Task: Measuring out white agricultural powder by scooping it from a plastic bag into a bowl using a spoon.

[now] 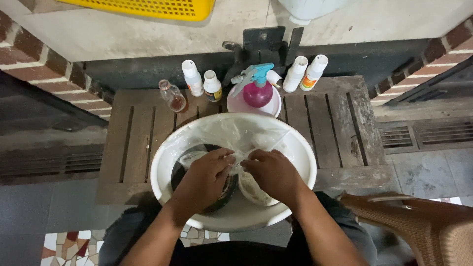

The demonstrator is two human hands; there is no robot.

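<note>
Closest to me, my left hand point(207, 175) and my right hand point(271, 172) meet over the middle of a white basin point(162, 162), knuckles up, fingers curled in. Both pinch the same clear plastic bag point(231, 135) where its film bunches together between my fingertips; the rest of the bag spreads loose and crinkled toward the basin's far wall. Under my left hand lies something dark and round point(183, 170), partly hidden by my wrist, and under my right a pale, soiled curved piece point(253, 193); I cannot tell what either is. The basin stands on a weathered slatted wooden pallet point(340, 128). To my right, a woven brown chair point(423, 221) edges in. Past the basin, touching its far rim, a magenta spray bottle with a turquoise trigger point(257, 88) sits in a small white tub. Left of it stand two white bottles point(202, 83) and a small clear glass bottle point(172, 96); right of it lean two more white bottles point(305, 73). Farthest off, a yellow crate point(157, 7) sits on the concrete ledge.
</note>
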